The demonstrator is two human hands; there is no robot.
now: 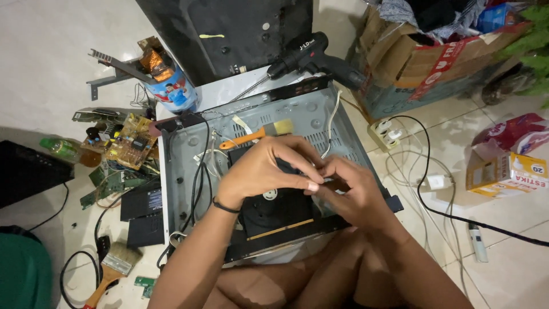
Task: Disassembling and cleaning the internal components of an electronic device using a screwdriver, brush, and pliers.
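Note:
An opened grey metal player chassis (183, 171) lies on the floor in front of me. My left hand (263, 169) and my right hand (351, 186) meet over its black disc drive (274, 214). Both hands pinch a small dark part (327, 182) between their fingertips, which hide most of it. A brush with an orange handle (251, 137) rests inside the chassis just behind my hands. White and black wires (200, 171) run along the chassis floor to the left.
A black cordless drill (311, 54) lies behind the chassis, next to a black panel (229, 28). Circuit boards (131, 140), a can and a second brush (111, 269) are scattered left. Cardboard boxes (423, 57), a power strip (386, 133) and cables lie right.

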